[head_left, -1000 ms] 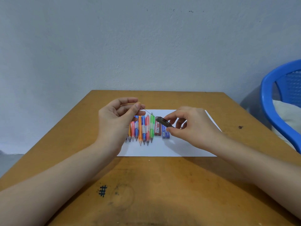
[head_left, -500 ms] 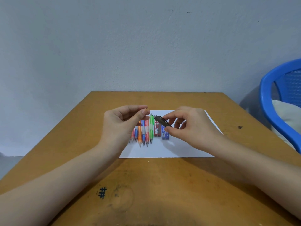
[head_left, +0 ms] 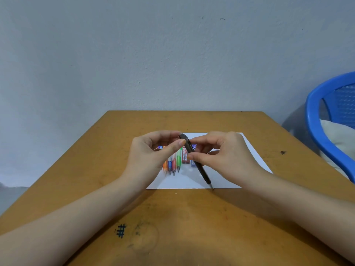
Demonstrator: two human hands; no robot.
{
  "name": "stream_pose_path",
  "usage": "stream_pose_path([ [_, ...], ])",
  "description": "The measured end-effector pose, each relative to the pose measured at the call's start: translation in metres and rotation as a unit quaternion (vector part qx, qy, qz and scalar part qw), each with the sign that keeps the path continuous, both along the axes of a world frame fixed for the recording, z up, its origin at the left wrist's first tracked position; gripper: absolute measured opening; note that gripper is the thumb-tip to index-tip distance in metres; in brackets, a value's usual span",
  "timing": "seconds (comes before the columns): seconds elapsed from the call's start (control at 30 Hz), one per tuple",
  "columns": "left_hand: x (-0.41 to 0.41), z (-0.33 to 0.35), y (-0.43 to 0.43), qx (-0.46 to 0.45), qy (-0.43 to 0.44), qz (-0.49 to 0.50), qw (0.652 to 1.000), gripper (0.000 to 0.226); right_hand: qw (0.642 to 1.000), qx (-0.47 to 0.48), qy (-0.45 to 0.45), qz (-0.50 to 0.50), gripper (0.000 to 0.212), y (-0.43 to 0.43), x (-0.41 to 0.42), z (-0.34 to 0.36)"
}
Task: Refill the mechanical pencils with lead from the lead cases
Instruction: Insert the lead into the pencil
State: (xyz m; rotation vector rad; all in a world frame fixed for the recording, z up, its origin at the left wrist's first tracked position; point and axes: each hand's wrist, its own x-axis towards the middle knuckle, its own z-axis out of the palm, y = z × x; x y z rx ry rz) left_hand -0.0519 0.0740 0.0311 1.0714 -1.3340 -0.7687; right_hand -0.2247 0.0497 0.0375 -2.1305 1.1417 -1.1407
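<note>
Mechanical pencil (head_left: pixel 200 167), the dark one, up off the sheet and slanted: tip down over the near edge of the white paper (head_left: pixel 192 182), top end raised toward the left. Pinched at mid-barrel by the right hand (head_left: pixel 226 156), thumb and forefinger closed on it. Likely a steadying hold, to keep the top end from wandering. Left hand (head_left: pixel 149 156) curled in at that top end, thumb and forefinger tips close together right against it. Looks like feeding lead in or seating a cap, but too small to tell whether pinching anything. Behind the hands, coloured pencils (head_left: pixel 173 166) in a tidy row on the paper, tips toward the camera, presumably queued for the same treatment. Red lead case (head_left: pixel 184 156) and blue lead case (head_left: pixel 193 163) just right of the row, within easy reach. All of it on the wooden table (head_left: pixel 192 227).
</note>
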Motion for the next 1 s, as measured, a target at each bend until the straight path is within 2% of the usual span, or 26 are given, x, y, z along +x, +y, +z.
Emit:
stream_pose_path([
  [0.17,0.001,0.0,0.0,-0.009,0.001,0.009,1.0,0.027,0.999,0.026,-0.028,0.017,0.03,0.003,0.003,-0.002],
  [0.3,0.001,0.003,0.002,-0.029,0.052,0.003,0.998,0.014,0.989,0.095,-0.102,0.057,0.027,0.001,0.0,0.004],
  [0.4,0.003,0.006,0.003,-0.057,0.069,0.006,0.996,0.015,0.985,0.103,-0.127,0.045,0.012,-0.006,-0.003,0.008],
  [0.57,0.005,0.008,0.004,-0.067,0.088,0.027,0.993,0.02,0.985,0.127,-0.115,-0.009,0.022,-0.024,-0.015,0.012],
  [0.7,0.005,0.007,0.002,-0.069,0.068,0.029,0.995,0.021,0.987,0.14,-0.047,-0.061,0.022,-0.038,-0.024,0.013],
  [0.77,0.006,0.005,0.001,-0.068,0.055,0.025,0.996,0.022,0.984,0.157,0.029,-0.074,0.023,-0.042,-0.03,0.018],
  [0.9,0.006,0.002,-0.002,-0.059,0.033,0.024,0.997,0.023,0.95,0.201,0.229,-0.072,0.034,-0.046,-0.041,0.024],
  [1.0,0.006,0.0,-0.005,-0.058,0.011,0.025,0.998,0.024,0.927,0.197,0.303,-0.098,0.031,-0.047,-0.038,0.016],
])
